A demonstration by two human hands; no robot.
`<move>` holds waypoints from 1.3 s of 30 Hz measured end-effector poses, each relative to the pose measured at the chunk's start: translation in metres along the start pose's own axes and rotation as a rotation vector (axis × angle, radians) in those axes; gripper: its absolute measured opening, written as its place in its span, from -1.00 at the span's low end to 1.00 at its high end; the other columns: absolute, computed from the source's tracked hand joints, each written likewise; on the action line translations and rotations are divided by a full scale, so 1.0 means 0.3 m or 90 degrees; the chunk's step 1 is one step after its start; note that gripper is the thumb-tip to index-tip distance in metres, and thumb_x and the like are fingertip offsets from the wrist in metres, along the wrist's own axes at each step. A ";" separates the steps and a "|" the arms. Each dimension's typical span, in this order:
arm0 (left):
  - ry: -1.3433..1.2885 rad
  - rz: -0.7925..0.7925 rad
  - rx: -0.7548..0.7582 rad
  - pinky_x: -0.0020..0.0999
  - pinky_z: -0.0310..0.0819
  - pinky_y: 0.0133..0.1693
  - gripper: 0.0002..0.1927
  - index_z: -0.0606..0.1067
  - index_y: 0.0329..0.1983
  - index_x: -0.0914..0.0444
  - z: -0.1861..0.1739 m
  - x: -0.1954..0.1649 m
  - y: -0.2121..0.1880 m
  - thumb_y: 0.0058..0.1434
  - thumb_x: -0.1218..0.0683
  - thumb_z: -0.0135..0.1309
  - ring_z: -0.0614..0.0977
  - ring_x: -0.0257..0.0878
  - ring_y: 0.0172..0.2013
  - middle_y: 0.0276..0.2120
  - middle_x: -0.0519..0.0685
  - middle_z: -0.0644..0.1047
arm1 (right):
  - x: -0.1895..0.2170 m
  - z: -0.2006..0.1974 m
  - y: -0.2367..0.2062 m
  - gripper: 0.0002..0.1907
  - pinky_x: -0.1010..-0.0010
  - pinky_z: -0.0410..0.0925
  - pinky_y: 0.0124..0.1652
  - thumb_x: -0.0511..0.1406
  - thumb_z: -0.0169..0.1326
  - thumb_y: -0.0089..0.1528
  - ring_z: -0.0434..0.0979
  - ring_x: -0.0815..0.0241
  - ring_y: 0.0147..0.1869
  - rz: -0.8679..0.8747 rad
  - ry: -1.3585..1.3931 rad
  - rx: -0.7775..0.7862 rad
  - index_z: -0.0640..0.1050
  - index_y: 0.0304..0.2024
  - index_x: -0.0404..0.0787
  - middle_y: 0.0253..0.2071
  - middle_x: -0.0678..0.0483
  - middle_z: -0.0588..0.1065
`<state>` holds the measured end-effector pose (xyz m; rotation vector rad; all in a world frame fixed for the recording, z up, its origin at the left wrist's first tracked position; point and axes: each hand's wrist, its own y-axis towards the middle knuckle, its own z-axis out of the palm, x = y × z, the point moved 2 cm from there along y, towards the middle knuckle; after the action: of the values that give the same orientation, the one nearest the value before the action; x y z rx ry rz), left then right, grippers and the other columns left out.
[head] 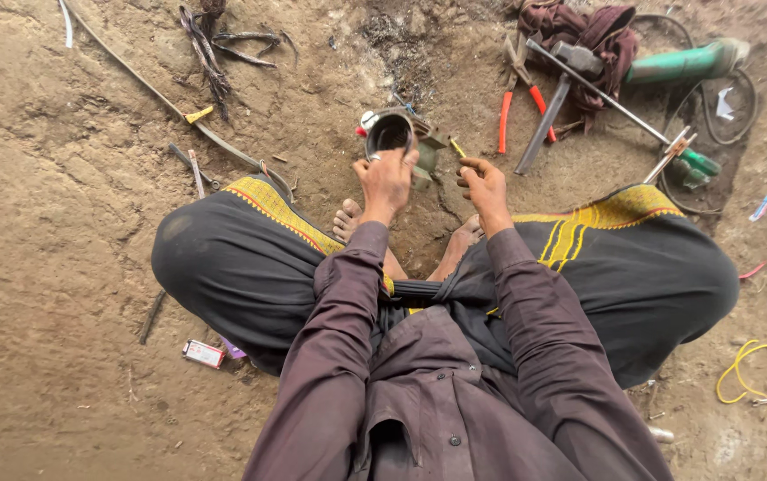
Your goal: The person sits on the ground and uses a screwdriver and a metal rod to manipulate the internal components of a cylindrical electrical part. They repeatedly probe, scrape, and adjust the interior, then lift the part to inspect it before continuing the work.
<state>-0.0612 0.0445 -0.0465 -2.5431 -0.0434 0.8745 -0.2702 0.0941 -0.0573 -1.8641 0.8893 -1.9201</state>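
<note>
The person sits on the ground (63, 178), feet (348, 223) drawn in between the knees. Just ahead of the feet the left hand (387, 178) grips the rim of a metal cylinder (390, 134). The right hand (485, 185) is beside it, pinching a thin rod (457, 148). Beyond, to the right, lie pliers (517, 98), a hammer (561, 85), a cloth (579, 27) and a grinder (686, 62). A small packet (203, 354) lies behind the left knee.

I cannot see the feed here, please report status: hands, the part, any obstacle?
Left hand gripping metal ring over the dirt ground. Right hand closed on a thin yellow-tipped tool. Pliers and hammer lie just beyond.
</note>
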 end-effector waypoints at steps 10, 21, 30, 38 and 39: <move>-0.314 -0.027 -0.115 0.18 0.34 0.17 -0.48 0.43 0.29 0.18 -0.297 0.097 0.098 0.39 -0.19 -0.07 0.61 -0.12 -0.01 0.03 0.03 0.60 | 0.030 0.042 0.011 -0.64 0.48 0.40 -0.25 -0.25 0.06 0.29 0.60 0.30 -0.10 -0.013 -0.019 0.008 0.57 0.12 -0.20 -0.09 0.10 0.58; 0.429 0.162 -0.215 0.55 0.20 0.17 0.45 -0.33 0.53 -0.20 -0.164 -0.129 0.036 -0.22 -0.31 0.45 0.12 0.24 0.45 0.51 0.16 -0.16 | 0.009 0.047 -0.013 -0.64 0.51 0.38 -0.33 -0.23 0.11 0.27 0.57 0.33 -0.19 -0.015 -0.076 0.033 0.59 0.10 -0.20 -0.21 0.14 0.56; -0.118 -0.117 -0.172 0.15 0.30 0.20 0.27 -0.10 0.46 -0.04 -0.464 0.140 0.157 -0.27 0.03 0.42 0.35 0.21 0.25 0.35 0.19 0.18 | -0.001 0.017 0.006 -0.64 0.50 0.34 -0.36 -0.24 0.10 0.29 0.56 0.36 -0.22 -0.042 -0.047 0.022 0.58 0.11 -0.20 -0.21 0.14 0.56; -0.244 0.025 -0.362 -0.03 0.25 0.25 0.00 0.06 0.38 0.23 -0.415 0.316 0.072 0.12 -0.05 0.52 0.38 0.10 0.22 0.23 0.28 0.28 | 0.036 0.147 0.030 -0.64 0.52 0.36 -0.32 -0.24 0.11 0.29 0.60 0.36 -0.21 -0.070 -0.088 0.084 0.57 0.11 -0.21 -0.17 0.12 0.59; -0.284 -0.008 -0.352 -0.07 0.31 0.20 -0.04 0.08 0.34 0.22 -0.406 0.325 0.059 0.12 -0.09 0.49 0.42 0.05 0.17 0.18 0.23 0.31 | 0.035 0.165 0.032 -0.64 0.51 0.38 -0.30 -0.24 0.11 0.29 0.60 0.35 -0.21 -0.080 -0.106 0.087 0.58 0.11 -0.22 -0.17 0.11 0.59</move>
<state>0.0867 -0.0037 -0.0252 -2.7582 -0.5002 1.5903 -0.2246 0.0701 -0.0574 -2.0047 0.5873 -1.8123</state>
